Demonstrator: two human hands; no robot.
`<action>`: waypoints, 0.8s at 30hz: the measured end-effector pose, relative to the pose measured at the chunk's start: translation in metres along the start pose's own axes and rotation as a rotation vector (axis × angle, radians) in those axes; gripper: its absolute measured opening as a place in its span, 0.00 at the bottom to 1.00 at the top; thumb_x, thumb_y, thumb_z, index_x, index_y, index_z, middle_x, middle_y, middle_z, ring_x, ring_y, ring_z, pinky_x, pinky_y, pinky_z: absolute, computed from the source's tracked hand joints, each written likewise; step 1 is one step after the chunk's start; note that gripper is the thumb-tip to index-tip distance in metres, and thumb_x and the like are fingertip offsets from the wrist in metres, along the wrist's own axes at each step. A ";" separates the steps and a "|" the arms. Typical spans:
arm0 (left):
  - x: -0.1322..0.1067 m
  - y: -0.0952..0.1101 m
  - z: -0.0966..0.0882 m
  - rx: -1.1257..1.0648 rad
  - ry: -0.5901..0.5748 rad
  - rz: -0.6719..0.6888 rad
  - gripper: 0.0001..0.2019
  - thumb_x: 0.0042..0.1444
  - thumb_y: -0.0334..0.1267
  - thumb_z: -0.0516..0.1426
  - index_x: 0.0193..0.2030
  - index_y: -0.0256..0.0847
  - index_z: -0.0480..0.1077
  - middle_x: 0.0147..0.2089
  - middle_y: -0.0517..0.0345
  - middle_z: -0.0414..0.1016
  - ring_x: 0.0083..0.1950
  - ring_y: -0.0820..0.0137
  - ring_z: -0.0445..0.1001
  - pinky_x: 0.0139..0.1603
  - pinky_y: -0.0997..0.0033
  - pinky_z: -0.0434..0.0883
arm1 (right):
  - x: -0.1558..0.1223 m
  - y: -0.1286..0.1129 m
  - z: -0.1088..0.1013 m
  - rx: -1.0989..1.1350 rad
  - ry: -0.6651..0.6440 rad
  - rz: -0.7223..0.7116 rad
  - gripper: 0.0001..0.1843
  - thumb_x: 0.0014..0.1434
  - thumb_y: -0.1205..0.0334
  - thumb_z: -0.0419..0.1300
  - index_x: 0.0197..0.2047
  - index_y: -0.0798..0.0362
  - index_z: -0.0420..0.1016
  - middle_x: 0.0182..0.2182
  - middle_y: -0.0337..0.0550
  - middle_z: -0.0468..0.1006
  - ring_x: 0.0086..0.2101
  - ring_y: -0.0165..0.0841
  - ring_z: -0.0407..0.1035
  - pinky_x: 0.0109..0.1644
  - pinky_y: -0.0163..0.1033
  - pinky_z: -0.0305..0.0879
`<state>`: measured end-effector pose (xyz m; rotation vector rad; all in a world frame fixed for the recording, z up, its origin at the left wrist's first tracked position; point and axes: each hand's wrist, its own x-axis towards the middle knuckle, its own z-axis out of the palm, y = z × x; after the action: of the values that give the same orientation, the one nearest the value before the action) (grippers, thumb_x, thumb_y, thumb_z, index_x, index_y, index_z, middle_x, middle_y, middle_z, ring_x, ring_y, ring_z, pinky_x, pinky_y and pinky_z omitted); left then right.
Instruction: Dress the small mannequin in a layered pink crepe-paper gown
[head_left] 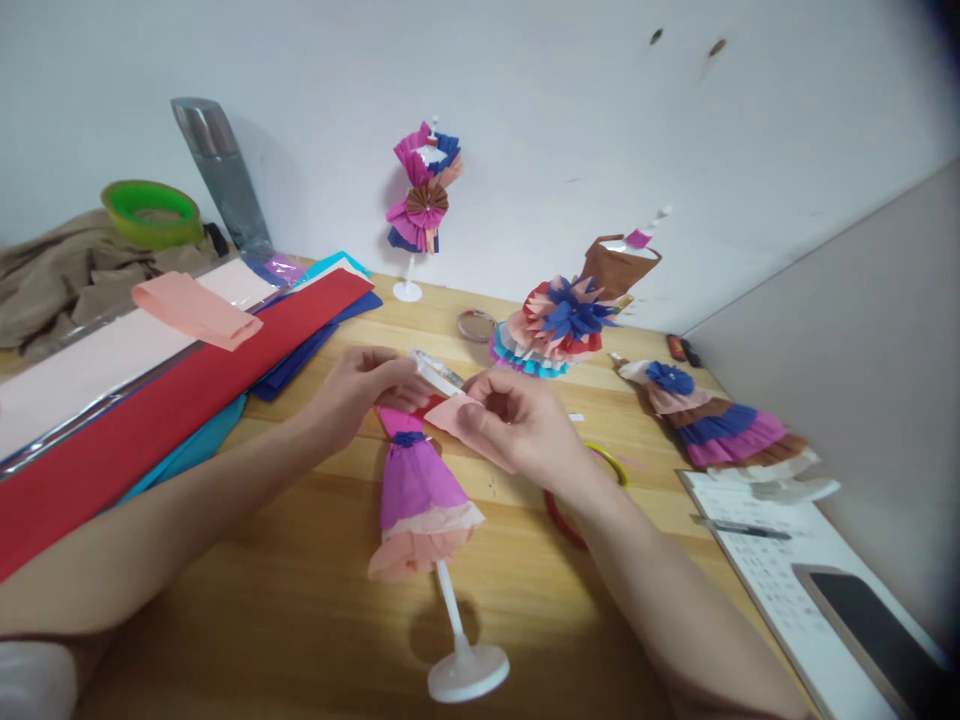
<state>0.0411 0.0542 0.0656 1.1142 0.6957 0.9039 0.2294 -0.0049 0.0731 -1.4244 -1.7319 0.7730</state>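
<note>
My right hand (525, 420) is closed in a pinch on a peach piece of crepe paper (457, 418). Close by on the left, my left hand (379, 385) pinches the end of a narrow white strip (436, 377) that spans toward the right fingers. Whether strip and paper are joined is hidden by my fingers. Just beneath both hands is a small mannequin stand (469, 672), tilted, dressed in a magenta skirt (420, 485) with white and peach ruffles and a dark blue waistband. Its top is covered by my hands and the paper.
Red crepe paper (172, 410) and a folded peach strip (196, 310) lie left. Two dressed mannequins, one pink-blue (426, 200) and one brown-topped (621, 265), stand behind. Right are a lying dressed figure (735, 435), a pen (750, 528) and a phone (870, 620). Tape rolls (476, 325) lie about.
</note>
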 end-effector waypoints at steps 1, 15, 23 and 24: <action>0.001 0.004 -0.002 0.114 0.037 0.003 0.17 0.49 0.42 0.62 0.16 0.36 0.65 0.21 0.56 0.73 0.26 0.71 0.75 0.31 0.71 0.74 | 0.000 0.000 0.000 -0.062 0.027 -0.027 0.07 0.52 0.64 0.57 0.24 0.53 0.65 0.21 0.35 0.65 0.23 0.27 0.58 0.27 0.33 0.52; -0.002 0.014 -0.005 1.050 -0.068 0.673 0.06 0.55 0.29 0.57 0.35 0.37 0.77 0.29 0.60 0.78 0.29 0.77 0.72 0.29 0.79 0.66 | -0.011 -0.012 0.007 -0.496 0.052 -0.294 0.10 0.61 0.69 0.49 0.28 0.54 0.65 0.27 0.45 0.69 0.27 0.32 0.64 0.31 0.38 0.59; -0.002 0.014 -0.004 1.184 -0.068 0.694 0.07 0.55 0.28 0.56 0.28 0.38 0.73 0.26 0.61 0.76 0.26 0.77 0.69 0.28 0.78 0.63 | -0.011 -0.013 0.007 -0.513 0.050 -0.283 0.09 0.60 0.69 0.49 0.30 0.55 0.66 0.29 0.46 0.70 0.28 0.33 0.65 0.31 0.38 0.61; -0.003 0.014 -0.004 1.201 -0.064 0.686 0.07 0.55 0.28 0.55 0.27 0.37 0.72 0.26 0.61 0.75 0.25 0.76 0.68 0.28 0.78 0.63 | -0.011 -0.013 0.007 -0.505 0.054 -0.288 0.09 0.60 0.70 0.49 0.30 0.55 0.66 0.29 0.46 0.70 0.28 0.33 0.65 0.31 0.38 0.60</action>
<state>0.0327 0.0562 0.0774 2.5469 0.8252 0.9971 0.2176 -0.0181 0.0785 -1.4421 -2.1222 0.1408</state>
